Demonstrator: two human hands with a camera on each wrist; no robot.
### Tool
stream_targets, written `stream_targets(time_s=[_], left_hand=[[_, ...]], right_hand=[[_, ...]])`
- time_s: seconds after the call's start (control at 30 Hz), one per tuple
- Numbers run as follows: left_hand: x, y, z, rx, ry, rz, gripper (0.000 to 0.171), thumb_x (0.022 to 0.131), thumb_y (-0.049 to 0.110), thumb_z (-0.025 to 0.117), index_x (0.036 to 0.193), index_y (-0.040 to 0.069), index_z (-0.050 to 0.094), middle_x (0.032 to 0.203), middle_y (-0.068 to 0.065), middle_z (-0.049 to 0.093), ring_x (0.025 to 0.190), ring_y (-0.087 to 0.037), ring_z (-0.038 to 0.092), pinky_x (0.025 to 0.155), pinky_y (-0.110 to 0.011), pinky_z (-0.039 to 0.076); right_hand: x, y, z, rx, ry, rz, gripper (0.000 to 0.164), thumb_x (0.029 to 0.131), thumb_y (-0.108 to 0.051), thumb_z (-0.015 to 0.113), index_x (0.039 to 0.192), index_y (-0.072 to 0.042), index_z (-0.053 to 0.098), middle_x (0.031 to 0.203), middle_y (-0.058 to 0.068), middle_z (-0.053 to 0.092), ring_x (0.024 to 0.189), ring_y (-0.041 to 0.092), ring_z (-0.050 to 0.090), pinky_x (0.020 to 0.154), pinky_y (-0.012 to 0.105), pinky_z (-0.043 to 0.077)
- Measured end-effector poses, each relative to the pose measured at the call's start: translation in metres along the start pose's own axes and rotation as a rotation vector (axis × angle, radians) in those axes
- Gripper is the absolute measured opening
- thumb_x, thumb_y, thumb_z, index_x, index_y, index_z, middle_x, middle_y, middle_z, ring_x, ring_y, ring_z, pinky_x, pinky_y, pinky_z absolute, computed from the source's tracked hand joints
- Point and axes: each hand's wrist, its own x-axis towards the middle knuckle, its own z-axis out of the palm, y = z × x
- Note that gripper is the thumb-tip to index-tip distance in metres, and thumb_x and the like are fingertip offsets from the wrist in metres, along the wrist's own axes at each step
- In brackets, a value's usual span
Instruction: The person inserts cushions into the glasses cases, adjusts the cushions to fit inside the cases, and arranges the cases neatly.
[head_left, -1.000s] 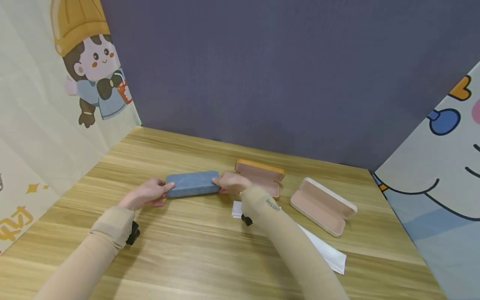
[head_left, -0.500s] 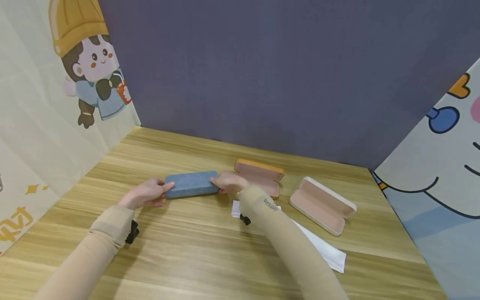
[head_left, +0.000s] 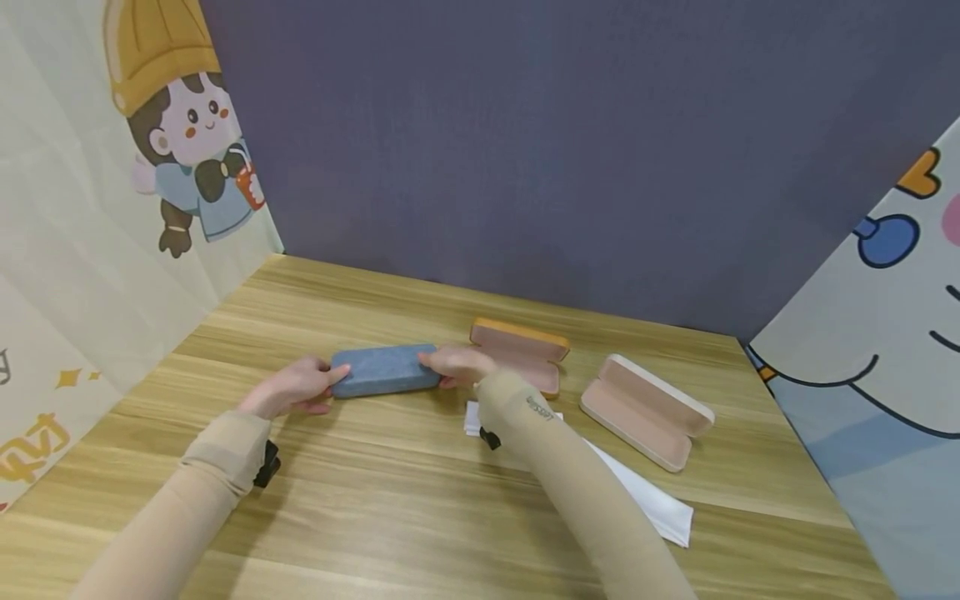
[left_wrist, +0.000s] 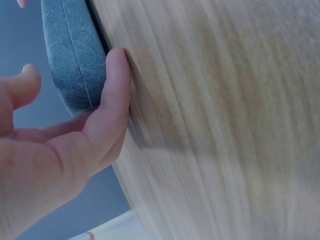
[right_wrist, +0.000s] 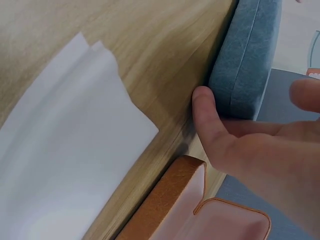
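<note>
A blue glasses case [head_left: 386,370], its lid down, lies on the wooden table between both hands. At its left end is my left hand [head_left: 298,385], fingers curved round the end and low along the near side; the left wrist view shows the thumb [left_wrist: 27,82] just above the top face. My right hand [head_left: 461,367] holds the opposite end the same way. In the right wrist view its index fingertip [right_wrist: 202,95] touches the lower edge, with the thumb [right_wrist: 305,95] over the top. The far side of the case is hidden.
An orange glasses case [head_left: 521,335] with its lid raised stands just behind my right hand. Farther right lies a white glasses case [head_left: 637,412], also lid up, with a pink lining. A folded white cloth [head_left: 660,508] is partly under my right forearm. A dark wall [head_left: 510,167] rises behind.
My right hand has shifted very slightly left along the end of the blue glasses case. The left hand and the other cases look unmoved.
</note>
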Motion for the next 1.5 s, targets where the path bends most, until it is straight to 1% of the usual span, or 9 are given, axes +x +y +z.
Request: stream_targets(time_s=[0.43, 0.57, 0.7, 0.87, 0.97, 1.07, 1.17, 1.4, 1.5], left_hand=[[0.000, 0.001, 0.001, -0.020, 0.022, -0.026, 0.065, 0.104, 0.035, 0.034, 0.139, -0.017, 0.022, 0.086, -0.007, 0.040, 0.075, -0.012, 0.041, 0.077, -0.025, 0.056], [-0.003, 0.005, 0.003, 0.019, 0.046, -0.016, 0.071, 0.104, 0.039, 0.028, 0.142, -0.020, 0.016, 0.099, -0.017, 0.043, 0.076, -0.014, 0.046, 0.074, -0.026, 0.056], [-0.004, 0.011, 0.005, 0.083, 0.092, 0.006, 0.073, 0.105, 0.040, 0.023, 0.141, -0.023, 0.014, 0.119, -0.031, 0.042, 0.062, -0.012, 0.048, 0.064, -0.027, 0.054], [-0.005, 0.019, 0.006, 0.141, 0.156, 0.041, 0.072, 0.105, 0.038, 0.024, 0.139, -0.025, 0.018, 0.113, -0.033, 0.046, 0.049, -0.007, 0.041, 0.054, -0.025, 0.049], [-0.007, 0.023, 0.007, 0.203, 0.197, 0.088, 0.071, 0.105, 0.036, 0.024, 0.137, -0.027, 0.019, 0.098, -0.030, 0.050, 0.049, -0.015, 0.047, 0.058, -0.032, 0.052], [-0.010, 0.033, 0.011, 0.287, 0.247, 0.133, 0.071, 0.105, 0.035, 0.022, 0.137, -0.028, 0.019, 0.117, -0.046, 0.045, 0.093, -0.047, 0.059, 0.090, -0.052, 0.051], [-0.012, 0.044, 0.017, 0.344, 0.300, 0.169, 0.071, 0.105, 0.037, 0.022, 0.139, -0.025, 0.019, 0.142, -0.049, 0.018, 0.132, -0.062, 0.018, 0.109, -0.066, 0.025], [-0.009, 0.062, 0.037, 0.365, 0.345, 0.245, 0.067, 0.104, 0.037, 0.027, 0.143, -0.017, 0.021, 0.145, -0.043, 0.022, 0.134, -0.058, 0.023, 0.109, -0.066, 0.026], [-0.007, 0.069, 0.044, 0.379, 0.347, 0.275, 0.066, 0.104, 0.037, 0.029, 0.144, -0.015, 0.024, 0.145, -0.042, 0.026, 0.134, -0.057, 0.023, 0.110, -0.066, 0.023]], right_hand=[[-0.002, 0.000, -0.001, -0.011, -0.022, 0.020, 0.065, 0.102, -0.040, 0.039, 0.153, -0.006, 0.016, 0.160, 0.012, 0.021, 0.133, 0.029, 0.045, 0.110, 0.037, 0.041], [-0.003, 0.000, -0.003, -0.004, -0.014, 0.030, 0.064, 0.102, -0.040, 0.041, 0.152, -0.008, 0.021, 0.156, 0.010, 0.029, 0.111, 0.023, 0.056, 0.101, 0.034, 0.046], [-0.004, 0.003, -0.005, 0.021, -0.013, 0.012, 0.040, 0.102, -0.037, 0.043, 0.128, -0.007, 0.046, 0.105, 0.006, 0.054, 0.066, 0.015, 0.043, 0.075, 0.028, 0.043], [-0.009, 0.005, -0.010, 0.045, -0.045, -0.012, 0.038, 0.103, -0.032, 0.042, 0.069, -0.016, 0.033, 0.056, -0.003, 0.024, 0.051, 0.010, 0.020, 0.066, 0.029, 0.028], [-0.016, 0.005, -0.013, 0.049, -0.057, -0.032, 0.046, 0.103, -0.031, 0.042, 0.062, -0.018, 0.025, 0.057, -0.005, 0.024, 0.051, 0.009, 0.021, 0.068, 0.029, 0.028], [-0.022, 0.004, -0.018, 0.021, -0.065, -0.057, 0.051, 0.103, -0.031, 0.042, 0.057, -0.018, 0.024, 0.056, -0.005, 0.024, 0.049, 0.009, 0.020, 0.067, 0.030, 0.028], [-0.029, 0.003, -0.023, -0.067, -0.067, -0.078, 0.056, 0.103, -0.035, 0.040, 0.052, -0.017, 0.026, 0.050, -0.004, 0.021, 0.046, 0.010, 0.016, 0.065, 0.031, 0.027], [-0.046, 0.003, -0.031, -0.217, -0.049, -0.056, 0.061, 0.101, -0.051, 0.035, 0.051, -0.016, 0.032, 0.054, -0.001, 0.025, 0.051, 0.015, 0.022, 0.063, 0.035, 0.031], [-0.054, 0.004, -0.033, -0.241, -0.026, -0.049, 0.058, 0.099, -0.055, 0.035, 0.086, -0.007, 0.065, 0.092, 0.006, 0.063, 0.091, 0.019, 0.061, 0.090, 0.039, 0.045]])
